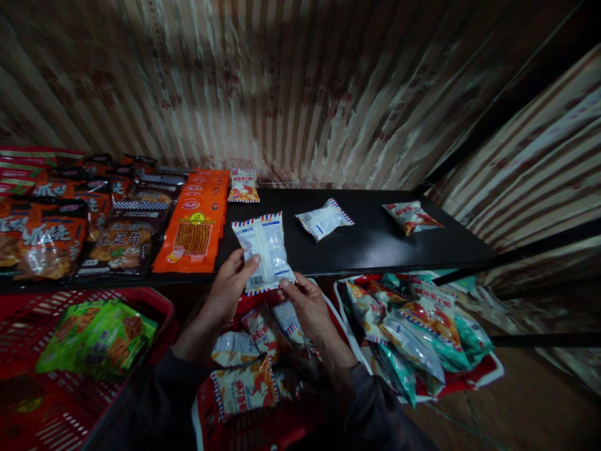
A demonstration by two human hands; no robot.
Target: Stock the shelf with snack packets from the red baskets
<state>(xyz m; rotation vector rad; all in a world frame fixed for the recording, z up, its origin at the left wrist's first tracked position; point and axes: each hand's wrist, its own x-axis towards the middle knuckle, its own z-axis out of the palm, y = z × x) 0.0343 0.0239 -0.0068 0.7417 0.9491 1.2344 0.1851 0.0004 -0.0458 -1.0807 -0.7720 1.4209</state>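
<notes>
Both my hands hold one snack bag (265, 250), its white printed back with a barcode facing me and striped edges at top and bottom. My left hand (230, 285) pinches its lower left side, thumb on the front. At the lower right corner, my right hand (307, 307) is closed on the bag. It is held over the front edge of the black shelf (366, 247). Just below lies a red basket (263, 426) with several similar snack bags (246, 385) in it.
On the shelf are a snack bag (244, 186) at the back, a face-down bag (325, 219) and another (411, 217) farther right. Orange packets (190, 232) and dark bags (119, 244) fill the left. Baskets with green packets (101, 338) and mixed bags (422, 319) flank mine.
</notes>
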